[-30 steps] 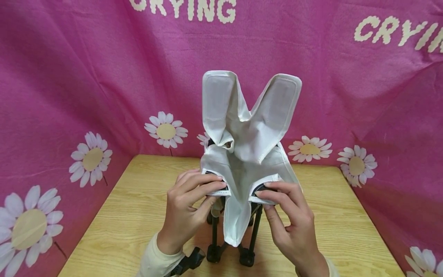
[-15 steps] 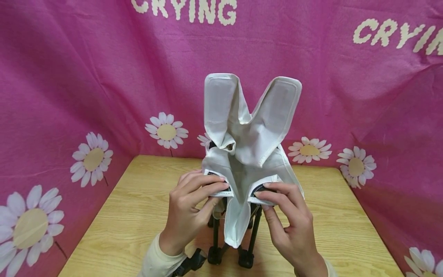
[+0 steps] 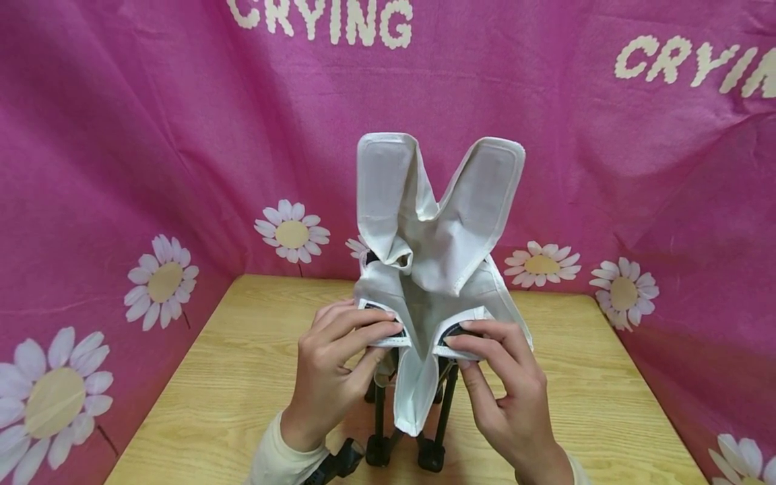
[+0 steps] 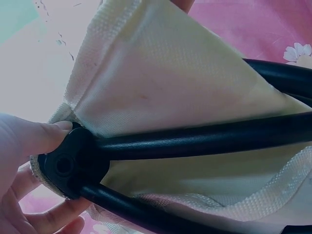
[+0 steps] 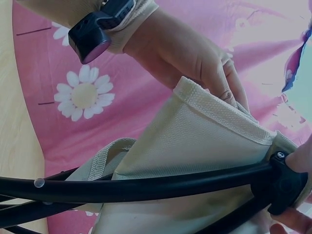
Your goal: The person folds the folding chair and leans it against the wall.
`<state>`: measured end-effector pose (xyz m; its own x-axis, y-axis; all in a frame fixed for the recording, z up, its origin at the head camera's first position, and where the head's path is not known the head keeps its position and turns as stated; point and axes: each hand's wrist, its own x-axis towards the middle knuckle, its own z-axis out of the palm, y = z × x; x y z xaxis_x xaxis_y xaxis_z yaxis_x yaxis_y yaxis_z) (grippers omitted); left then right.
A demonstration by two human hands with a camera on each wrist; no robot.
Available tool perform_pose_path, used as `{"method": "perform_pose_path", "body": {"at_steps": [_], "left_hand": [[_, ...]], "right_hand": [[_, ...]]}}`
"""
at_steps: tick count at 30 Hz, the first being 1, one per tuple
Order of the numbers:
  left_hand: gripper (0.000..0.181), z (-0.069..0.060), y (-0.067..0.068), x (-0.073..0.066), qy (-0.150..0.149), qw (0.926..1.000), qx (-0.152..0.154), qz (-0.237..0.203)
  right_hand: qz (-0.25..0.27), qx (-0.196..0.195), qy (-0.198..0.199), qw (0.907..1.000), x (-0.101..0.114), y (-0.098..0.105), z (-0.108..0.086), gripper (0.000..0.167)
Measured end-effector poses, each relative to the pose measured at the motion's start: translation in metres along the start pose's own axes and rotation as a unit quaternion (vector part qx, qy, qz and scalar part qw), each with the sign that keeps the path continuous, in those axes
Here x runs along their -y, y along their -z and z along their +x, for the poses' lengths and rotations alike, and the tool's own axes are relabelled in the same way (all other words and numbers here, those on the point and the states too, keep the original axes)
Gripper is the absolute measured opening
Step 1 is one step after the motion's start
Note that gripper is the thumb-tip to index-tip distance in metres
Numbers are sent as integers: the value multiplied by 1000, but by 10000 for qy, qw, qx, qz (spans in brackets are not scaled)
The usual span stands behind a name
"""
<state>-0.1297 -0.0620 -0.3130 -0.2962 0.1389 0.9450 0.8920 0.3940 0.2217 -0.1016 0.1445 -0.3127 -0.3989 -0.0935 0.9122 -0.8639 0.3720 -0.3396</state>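
Note:
Off-white chair fabric stands over a black folding chair frame, its two far corners sticking up and its middle sagging. My left hand pinches the near left corner, fingers on top and thumb beneath. In the left wrist view, its thumb presses a black plastic corner joint against the fabric's edge. At the near right corner, my right hand pinches fabric and a matching joint the same way. Between the hands, a fabric flap hangs down. Fabric hides much of the frame.
The chair stands on a wooden table. A pink cloth with daisies and lettering encloses the back and sides. A black wrist device sits by the left sleeve, near the chair's feet.
Both hands keep their pinch on the near corners. Chair, hands and backdrop sit very slightly lower in the head view; nothing is let go.

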Motion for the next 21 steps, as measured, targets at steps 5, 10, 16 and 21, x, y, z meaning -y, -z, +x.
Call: {"method": "perform_pose_path", "body": {"at_steps": [5,10,16,21], "left_hand": [[23,1,-1,0,2,10000,-7,11],[23,0,-1,1,15,10000,-16,47],[24,-1,-2,1,-36,9999,-91,78],[23,1,-4,1,-119,9998,-153,80]], "right_hand": [[-29,5,-25,10000,-3,0,-1,15],[-68,47,-97,9999,-4,1,-3,14],[-105,74,-69,9999,-5,1,-4,14],[-106,77,-2,9999,-6,1,-2,16]]}}
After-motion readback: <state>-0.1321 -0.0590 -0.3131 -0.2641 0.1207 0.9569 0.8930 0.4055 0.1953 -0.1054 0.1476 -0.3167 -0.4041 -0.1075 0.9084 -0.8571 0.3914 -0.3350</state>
